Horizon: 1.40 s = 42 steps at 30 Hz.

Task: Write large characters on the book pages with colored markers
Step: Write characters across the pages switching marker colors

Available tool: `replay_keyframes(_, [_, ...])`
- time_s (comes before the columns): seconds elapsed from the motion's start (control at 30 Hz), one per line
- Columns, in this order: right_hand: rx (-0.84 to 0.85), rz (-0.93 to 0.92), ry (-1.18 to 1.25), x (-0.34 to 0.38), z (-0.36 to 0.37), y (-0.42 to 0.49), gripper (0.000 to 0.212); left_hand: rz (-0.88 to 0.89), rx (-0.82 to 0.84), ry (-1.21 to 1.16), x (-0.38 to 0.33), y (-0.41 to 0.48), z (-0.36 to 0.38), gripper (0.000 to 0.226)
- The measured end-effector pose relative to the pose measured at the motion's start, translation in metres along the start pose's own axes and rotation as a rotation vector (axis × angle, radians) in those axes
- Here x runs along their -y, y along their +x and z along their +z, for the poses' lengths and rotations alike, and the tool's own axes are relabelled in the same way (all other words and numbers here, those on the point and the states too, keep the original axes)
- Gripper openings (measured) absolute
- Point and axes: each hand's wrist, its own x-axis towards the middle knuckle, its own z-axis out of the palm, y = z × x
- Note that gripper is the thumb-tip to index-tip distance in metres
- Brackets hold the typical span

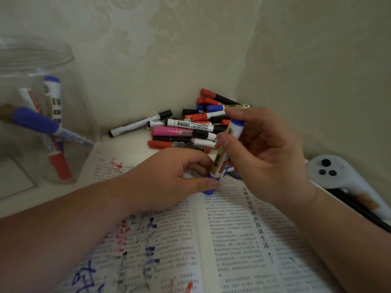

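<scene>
An open book [232,240] of printed text lies in front of me. Its left page carries large blue, red and black marker characters. My right hand [266,157] grips the barrel of a blue marker [224,153] held nearly upright over the top of the book. My left hand [169,180] pinches the marker's blue cap [209,190] at its lower end. Whether the cap is seated on the marker or off it, I cannot tell.
A heap of red, black, blue and pink markers [190,127] lies in the corner behind the book. A clear plastic jar [42,111] holding several markers stands at the left. A white controller [330,172] rests at the right. Walls close in behind and to the right.
</scene>
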Motion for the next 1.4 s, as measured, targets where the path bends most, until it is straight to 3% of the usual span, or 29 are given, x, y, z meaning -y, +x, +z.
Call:
replay_keyframes(0.3, [0.02, -0.001, -0.023, 0.001, 0.005, -0.004, 0.037, 0.021, -0.046, 0.073, 0.003, 0.0, -0.001, 0.035])
replay_keyframes(0.5, [0.266, 0.028, -0.259, 0.011, 0.006, -0.001, 0.052, 0.095, -0.063, 0.065, 0.001, -0.002, 0.0, 0.03])
replay_keyframes(0.6, [0.324, 0.154, -0.33, 0.02, -0.015, 0.013, 0.043, 0.072, -0.069, 0.109, 0.003, 0.002, 0.0, 0.03])
replay_keyframes(0.67, [0.35, 0.347, -0.498, 0.029, -0.038, 0.024, 0.028, 0.044, -0.088, 0.143, 0.005, 0.003, 0.001, 0.035])
replay_keyframes(0.83, [0.624, 0.704, -0.935, 0.035, -0.084, 0.033, 0.014, 0.026, -0.079, 0.182, 0.007, 0.004, 0.002, 0.033])
replay_keyframes(0.93, [0.694, 0.786, -1.026, 0.033, -0.092, 0.031, 0.009, 0.022, -0.076, 0.209, 0.007, 0.004, 0.002, 0.022])
replay_keyframes(1.13, [0.789, 0.883, -1.124, 0.025, -0.098, 0.027, 0.018, 0.02, -0.102, 0.203, 0.009, 0.004, 0.003, 0.008])
replay_keyframes(1.23, [0.713, 0.884, -1.145, 0.02, -0.1, 0.028, 0.014, 0.023, -0.1, 0.194, 0.009, 0.003, 0.003, 0.008])
replay_keyframes(1.33, [0.388, 0.774, -1.106, 0.006, -0.098, 0.033, 0.006, 0.031, -0.114, 0.176, 0.007, 0.003, 0.003, 0.007])
replay_keyframes(1.4, [0.264, 0.73, -1.091, -0.007, -0.095, 0.035, 0.01, 0.038, -0.152, 0.156, 0.007, 0.002, 0.004, 0.009])
